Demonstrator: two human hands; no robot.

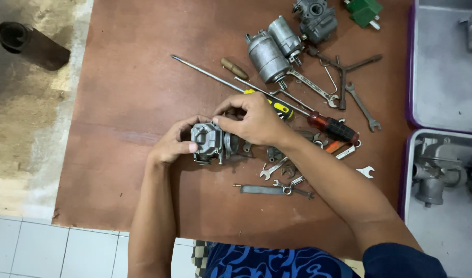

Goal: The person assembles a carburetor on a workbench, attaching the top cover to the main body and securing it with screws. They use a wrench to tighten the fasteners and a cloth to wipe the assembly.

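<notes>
Between the two bare hands, resting on a reddish-brown plywood board [143,77], sits a small grey cast-metal carburettor body [207,141], its long axis running left to right from one palm toward the other. The left hand [171,144] cups its rounded left end, thumb pressed against the casting; the right hand [254,121] arches over the right end, fingertips pinching down on the top (whether a small part or tool is under those fingers cannot be told). Both hands are closed on the same piece, close together, neither clearly nearer.

Just beyond the right hand's knuckles lie a long screwdriver with a yellow-and-black handle [277,105] and another with a translucent red handle [331,127], their steel shafts angled away to the upper left. Near the right forearm, dull open-ended spanners [271,169] are scattered, flat and worn. Farther out past the right hand stand two ribbed grey cylindrical motor housings [272,51] and a dark T-shaped socket wrench [343,77]. Well off to the right, white plastic trays with purple rims [442,92] hold more grey castings.
</notes>
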